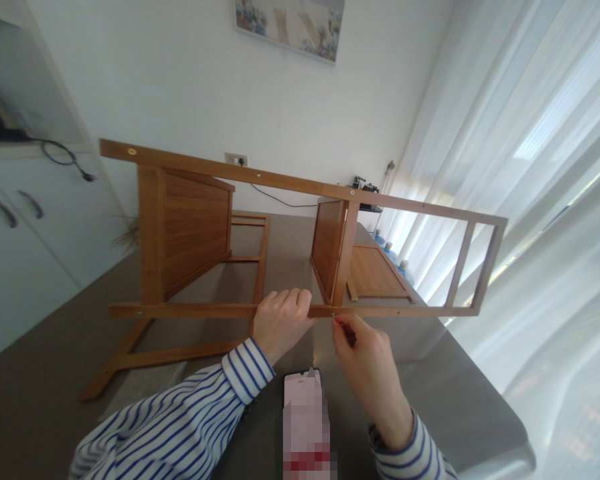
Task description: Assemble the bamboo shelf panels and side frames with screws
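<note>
A brown wooden shelf frame (190,309) stands on its side on the grey table, its two long rails joined by slatted panels and crosspieces. My left hand (283,319) is wrapped over the near rail, left of the middle crosspiece (347,253). Just right of it, my right hand (363,347) pinches at the near rail where that crosspiece meets it. A tiny pale bit shows at the fingertips, too small to name. Round metal fastener heads, such as a screw head (352,193), sit in the far rail.
A phone (303,400) lies on the grey table (460,387) below my hands. Behind the frame lie a loose wooden panel (380,272) and another ladder-like wooden frame (263,260). White cabinets (25,220) are at left, sheer curtains (540,133) at right.
</note>
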### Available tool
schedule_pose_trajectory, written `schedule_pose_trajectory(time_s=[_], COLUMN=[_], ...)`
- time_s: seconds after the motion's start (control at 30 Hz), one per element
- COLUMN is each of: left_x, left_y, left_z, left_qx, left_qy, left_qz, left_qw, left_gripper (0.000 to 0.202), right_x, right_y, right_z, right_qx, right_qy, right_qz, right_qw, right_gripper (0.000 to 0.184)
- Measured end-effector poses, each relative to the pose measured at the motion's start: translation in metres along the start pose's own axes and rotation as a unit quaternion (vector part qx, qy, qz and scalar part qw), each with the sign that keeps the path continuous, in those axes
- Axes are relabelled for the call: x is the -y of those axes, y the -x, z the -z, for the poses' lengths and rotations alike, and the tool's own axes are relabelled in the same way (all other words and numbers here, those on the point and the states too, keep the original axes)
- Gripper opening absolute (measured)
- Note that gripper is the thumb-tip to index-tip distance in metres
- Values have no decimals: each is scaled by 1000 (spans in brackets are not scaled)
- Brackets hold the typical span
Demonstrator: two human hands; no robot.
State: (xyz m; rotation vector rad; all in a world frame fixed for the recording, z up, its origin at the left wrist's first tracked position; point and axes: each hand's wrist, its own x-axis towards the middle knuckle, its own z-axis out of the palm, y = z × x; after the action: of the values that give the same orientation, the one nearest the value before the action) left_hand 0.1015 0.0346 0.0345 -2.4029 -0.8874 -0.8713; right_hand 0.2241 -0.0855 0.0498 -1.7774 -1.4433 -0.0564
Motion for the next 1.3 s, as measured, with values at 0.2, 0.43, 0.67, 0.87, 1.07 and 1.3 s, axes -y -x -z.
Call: schedule_pose_trajectory(time_s=[0.2, 0.43, 0.67, 0.87, 1.07, 1.3], left_x=[0, 0, 0, 0, 0, -1], left_y=[0, 0, 0, 0, 0, 0], left_z=[1, 1, 2, 3, 3, 3], left_qx=[5, 9, 7, 9, 18, 20], left_qy=[0, 8, 14, 13, 16, 7], left_qz=[0, 4, 7, 5, 7, 8], left_qw=[1000, 1000, 1000, 1000, 1000, 1000], left_gripper=[38, 35, 33, 31, 28, 30], right_x=[-4, -19, -27, -26, -25, -26], right_y=[7, 15, 10, 9, 8, 11], right_z=[-9, 2, 8, -4, -12, -19], right_qx=[33, 127, 113, 45, -29, -102], right_qy=[-110, -274, -220, -192, -71, -32], right_qz=[-49, -29, 14, 41, 162, 152], right_qw=[992, 953, 969, 980, 984, 983], right_gripper=[20, 35, 32, 22, 19, 19])
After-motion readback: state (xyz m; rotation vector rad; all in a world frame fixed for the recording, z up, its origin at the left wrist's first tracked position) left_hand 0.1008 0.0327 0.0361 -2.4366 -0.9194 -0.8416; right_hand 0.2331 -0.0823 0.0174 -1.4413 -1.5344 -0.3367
